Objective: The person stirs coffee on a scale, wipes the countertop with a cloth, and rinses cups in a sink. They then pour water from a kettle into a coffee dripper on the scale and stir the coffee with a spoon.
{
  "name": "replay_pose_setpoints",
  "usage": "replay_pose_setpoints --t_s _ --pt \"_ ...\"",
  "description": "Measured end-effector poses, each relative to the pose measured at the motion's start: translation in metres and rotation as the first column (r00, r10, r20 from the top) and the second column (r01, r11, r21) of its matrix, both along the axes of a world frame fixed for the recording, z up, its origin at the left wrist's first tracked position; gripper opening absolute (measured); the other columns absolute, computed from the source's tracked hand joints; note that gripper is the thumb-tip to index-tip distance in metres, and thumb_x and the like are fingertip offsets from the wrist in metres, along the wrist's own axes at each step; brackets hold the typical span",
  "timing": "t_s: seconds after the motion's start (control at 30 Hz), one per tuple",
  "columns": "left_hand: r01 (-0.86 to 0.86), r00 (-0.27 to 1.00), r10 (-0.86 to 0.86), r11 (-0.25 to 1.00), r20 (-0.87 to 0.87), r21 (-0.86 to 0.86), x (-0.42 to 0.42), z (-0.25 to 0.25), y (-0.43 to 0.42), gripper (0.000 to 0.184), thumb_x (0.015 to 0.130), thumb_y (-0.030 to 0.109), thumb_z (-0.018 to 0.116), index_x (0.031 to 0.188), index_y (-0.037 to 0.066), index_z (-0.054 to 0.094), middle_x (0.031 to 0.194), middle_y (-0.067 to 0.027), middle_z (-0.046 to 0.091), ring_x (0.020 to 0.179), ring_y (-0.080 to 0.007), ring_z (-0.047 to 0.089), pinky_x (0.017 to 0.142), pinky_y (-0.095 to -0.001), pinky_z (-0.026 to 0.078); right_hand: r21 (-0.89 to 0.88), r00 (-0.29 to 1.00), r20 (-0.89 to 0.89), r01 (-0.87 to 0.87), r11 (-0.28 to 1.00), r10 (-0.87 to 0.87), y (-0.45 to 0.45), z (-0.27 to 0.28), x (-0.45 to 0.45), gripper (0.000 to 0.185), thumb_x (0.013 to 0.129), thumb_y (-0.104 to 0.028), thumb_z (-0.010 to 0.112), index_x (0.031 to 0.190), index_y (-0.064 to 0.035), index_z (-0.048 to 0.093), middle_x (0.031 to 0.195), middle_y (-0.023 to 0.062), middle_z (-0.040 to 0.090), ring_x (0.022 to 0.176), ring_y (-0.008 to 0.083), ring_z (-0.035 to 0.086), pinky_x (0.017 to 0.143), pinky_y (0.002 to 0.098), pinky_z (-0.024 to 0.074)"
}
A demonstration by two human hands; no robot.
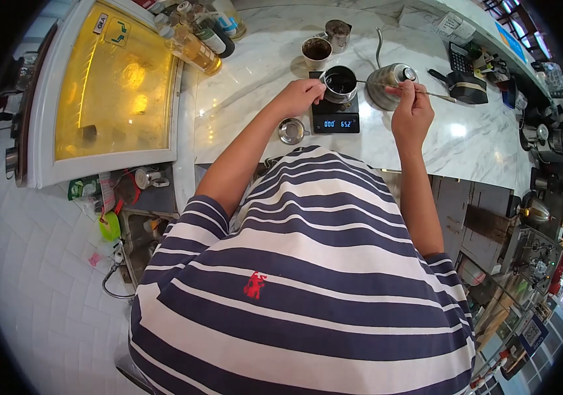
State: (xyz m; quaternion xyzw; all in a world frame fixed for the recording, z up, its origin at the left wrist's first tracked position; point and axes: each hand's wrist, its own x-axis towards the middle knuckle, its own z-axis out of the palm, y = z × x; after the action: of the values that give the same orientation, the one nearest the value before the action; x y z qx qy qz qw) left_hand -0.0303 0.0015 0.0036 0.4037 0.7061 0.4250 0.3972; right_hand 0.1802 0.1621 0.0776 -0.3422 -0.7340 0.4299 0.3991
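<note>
A small metal cup (340,85) with dark liquid stands on a black digital scale (336,124), whose display is lit. My left hand (300,97) has its fingers closed at the cup's left side, on its handle. Between the fingertips of my right hand (413,113) is a long thin spoon (436,95), held nearly level, its far end reaching to the cup. Just behind that hand stands a metal gooseneck kettle (382,88). A white cup with dark grounds (316,50) is beyond the scale, and a small round metal dish (291,131) lies to its left.
Several bottles (192,49) stand at the back left beside a yellow-lit glass door (118,82). A glass vessel (338,34) is behind the white cup. On the right are a black pouch (467,89) and a calculator (460,58). The marble counter's front edge runs close to my body.
</note>
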Motion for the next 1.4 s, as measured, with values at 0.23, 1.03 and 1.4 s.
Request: replay_pose_setpoints --t_s 0.23,1.03,1.4 --pt "-0.034 0.998 0.032 0.999 -0.06 -0.037 0.005 0.005 -0.002 0.038 0.107 0.033 0.052 0.085 0.002 0.061 0.077 -0.0046 0.063 0.075 -0.0156 0.057 0.076 -0.0322 0.047 0.15 0.998 0.031 -0.067 0.986 0.063 -0.019 0.01 0.004 0.022 0.108 -0.021 0.057 0.099 -0.0017 0.065 0.083 0.0083 0.078 0.062 0.0144 0.069 0.061 0.0276 0.0505" --pt "0.023 0.994 -0.032 0.996 -0.102 -0.081 -0.01 0.009 0.004 0.043 0.107 0.037 0.051 0.082 0.004 0.061 0.076 -0.0028 0.061 0.074 -0.0151 0.054 0.073 -0.0327 0.045 0.197 0.978 0.21 -0.051 0.979 0.009 -0.003 0.027 -0.019 0.029 0.109 -0.023 0.052 0.096 -0.0002 0.064 0.068 0.0096 0.071 0.064 0.0232 0.073 0.061 0.0359 0.0544" --pt "0.118 0.985 -0.131 0.986 -0.11 -0.118 -0.02 0.008 0.007 0.043 0.108 0.038 0.049 0.086 0.004 0.061 0.079 -0.0033 0.061 0.076 -0.0161 0.054 0.075 -0.0331 0.045 0.2 0.96 0.278 -0.037 0.979 -0.02 -0.005 0.037 -0.03 0.03 0.108 -0.024 0.054 0.096 0.0021 0.065 0.066 0.01 0.07 0.061 0.0209 0.072 0.061 0.0323 0.0527"
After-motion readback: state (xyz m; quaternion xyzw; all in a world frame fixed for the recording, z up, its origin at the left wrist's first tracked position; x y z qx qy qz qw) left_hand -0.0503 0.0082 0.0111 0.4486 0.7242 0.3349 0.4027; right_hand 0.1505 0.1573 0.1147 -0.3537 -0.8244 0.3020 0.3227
